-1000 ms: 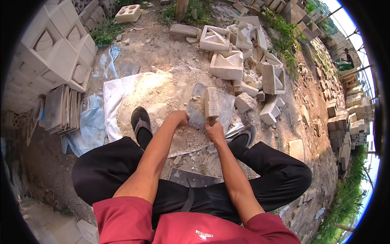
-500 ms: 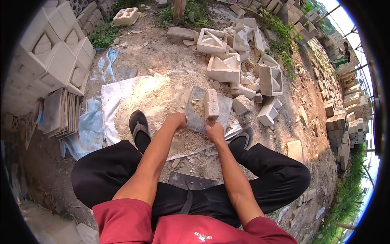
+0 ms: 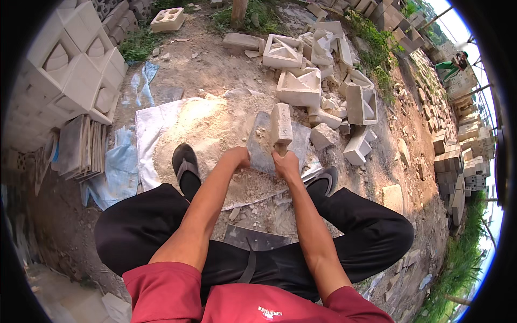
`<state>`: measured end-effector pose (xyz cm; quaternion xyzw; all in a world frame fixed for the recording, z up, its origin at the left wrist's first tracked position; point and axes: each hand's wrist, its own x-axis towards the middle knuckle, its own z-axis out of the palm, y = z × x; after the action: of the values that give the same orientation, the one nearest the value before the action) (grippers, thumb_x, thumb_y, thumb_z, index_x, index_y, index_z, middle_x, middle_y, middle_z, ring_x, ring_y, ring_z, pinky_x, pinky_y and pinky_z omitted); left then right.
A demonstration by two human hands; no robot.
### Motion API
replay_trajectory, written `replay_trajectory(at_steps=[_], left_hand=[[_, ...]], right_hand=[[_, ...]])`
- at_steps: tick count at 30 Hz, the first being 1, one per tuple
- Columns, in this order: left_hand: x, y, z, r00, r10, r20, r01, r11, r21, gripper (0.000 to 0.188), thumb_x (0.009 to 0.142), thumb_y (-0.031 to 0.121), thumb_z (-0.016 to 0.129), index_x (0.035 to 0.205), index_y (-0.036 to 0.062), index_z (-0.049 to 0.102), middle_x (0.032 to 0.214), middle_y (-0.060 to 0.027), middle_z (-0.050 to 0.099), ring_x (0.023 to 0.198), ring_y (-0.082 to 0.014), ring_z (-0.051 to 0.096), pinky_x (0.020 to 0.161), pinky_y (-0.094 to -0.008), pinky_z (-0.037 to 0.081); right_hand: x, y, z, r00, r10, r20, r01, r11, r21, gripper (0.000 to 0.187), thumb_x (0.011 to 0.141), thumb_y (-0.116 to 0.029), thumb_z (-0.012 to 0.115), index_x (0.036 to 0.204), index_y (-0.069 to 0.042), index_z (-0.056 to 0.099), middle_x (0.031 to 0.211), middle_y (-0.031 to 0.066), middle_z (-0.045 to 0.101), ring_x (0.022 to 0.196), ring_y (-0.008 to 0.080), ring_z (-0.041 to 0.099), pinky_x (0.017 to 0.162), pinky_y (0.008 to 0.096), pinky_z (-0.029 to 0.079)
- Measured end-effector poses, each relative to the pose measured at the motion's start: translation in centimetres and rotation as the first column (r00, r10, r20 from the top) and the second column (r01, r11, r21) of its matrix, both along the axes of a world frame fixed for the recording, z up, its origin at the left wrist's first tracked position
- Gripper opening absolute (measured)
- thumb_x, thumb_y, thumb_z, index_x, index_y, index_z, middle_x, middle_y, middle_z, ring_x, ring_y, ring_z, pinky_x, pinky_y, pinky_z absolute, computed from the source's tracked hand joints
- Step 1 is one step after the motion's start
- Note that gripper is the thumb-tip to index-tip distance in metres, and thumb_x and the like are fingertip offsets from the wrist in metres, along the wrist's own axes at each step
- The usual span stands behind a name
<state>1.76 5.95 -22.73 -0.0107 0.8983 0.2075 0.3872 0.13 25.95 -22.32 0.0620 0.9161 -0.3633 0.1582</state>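
My right hand (image 3: pixel 286 163) is closed round the short handle of a mallet with a pale, dusty, block-shaped head (image 3: pixel 281 125). The head is over a flat grey plate (image 3: pixel 260 134) strewn with crumbs of rubble. At the plate's left edge my left hand (image 3: pixel 237 157) is closed, its fingertips turned toward the plate; what they hold, if anything, is hidden. Beneath the plate, a white sheet (image 3: pixel 146 141) carries a spread of crushed, sandy rubble (image 3: pixel 200 125) between my feet.
Broken pale blocks (image 3: pixel 298 89) are heaped beyond the plate to the right. On the left are stacked hollow blocks (image 3: pixel 70 59), leaning thin boards (image 3: pixel 78 148) and a blue sheet (image 3: pixel 119 171). A dark board (image 3: pixel 256 238) lies close to me. Another person (image 3: pixel 455 65) is far right.
The whole view has shifted slightly. Both hands, the mallet and the plate keep nearly the same places. The far person has bent over.
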Motion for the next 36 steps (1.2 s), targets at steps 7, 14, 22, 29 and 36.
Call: replay_trajectory(at_steps=[7,14,22,29,36], left_hand=[[0.6,-0.6,-0.2,0.982,0.176,0.067,-0.179,0.983,0.037,0.047,0.081,0.018,0.058,0.128,0.0176,0.061,0.077,-0.0141,0.069,0.064,-0.0276,0.066,0.061,-0.0393,0.054],[1.4,-1.7,-0.3,0.978,0.166,0.128,-0.178,0.98,0.091,0.06,0.078,0.011,0.058,0.136,0.0222,0.054,0.075,-0.0173,0.067,0.061,-0.0258,0.065,0.06,-0.0381,0.054],[0.2,-0.8,-0.4,0.996,0.084,-0.005,-0.084,0.996,0.026,0.033,0.082,0.026,0.062,0.111,0.0117,0.069,0.094,-0.014,0.072,0.084,-0.0273,0.07,0.075,-0.0383,0.056],[1.0,-0.9,1.2,0.969,0.222,0.109,-0.224,0.975,0.005,0.031,0.086,0.027,0.058,0.109,0.0098,0.069,0.095,-0.0143,0.071,0.085,-0.0279,0.07,0.077,-0.0385,0.055],[0.8,-1.4,0.0,0.992,0.113,0.052,-0.115,0.993,0.035,0.038,0.089,0.022,0.055,0.126,0.014,0.061,0.076,-0.0173,0.067,0.066,-0.0266,0.066,0.06,-0.0401,0.052]], right_hand=[[2.2,-2.1,-1.9,0.977,0.214,-0.002,-0.214,0.976,0.035,0.055,0.079,-0.04,0.065,0.107,0.006,0.059,0.096,0.0348,0.063,0.095,0.0481,0.062,0.082,0.0491,0.049],[0.7,-4.0,2.7,0.993,0.118,0.019,-0.115,0.988,-0.107,0.047,0.082,-0.042,0.063,0.097,0.003,0.065,0.09,0.0268,0.067,0.091,0.0408,0.066,0.075,0.043,0.051],[1.3,-1.6,-0.9,0.983,0.177,0.039,-0.179,0.983,0.039,0.049,0.078,-0.039,0.067,0.095,0.007,0.064,0.091,0.0339,0.064,0.095,0.0467,0.062,0.081,0.0486,0.05],[1.3,-2.8,0.5,0.987,0.011,-0.158,-0.038,0.985,-0.169,0.043,0.079,-0.039,0.065,0.089,0.003,0.065,0.081,0.0264,0.067,0.086,0.0419,0.066,0.073,0.0424,0.051],[0.1,-2.1,2.2,0.97,0.227,0.091,-0.217,0.97,-0.105,0.054,0.076,-0.039,0.068,0.1,0.009,0.062,0.093,0.0318,0.065,0.096,0.044,0.063,0.082,0.0459,0.049]])
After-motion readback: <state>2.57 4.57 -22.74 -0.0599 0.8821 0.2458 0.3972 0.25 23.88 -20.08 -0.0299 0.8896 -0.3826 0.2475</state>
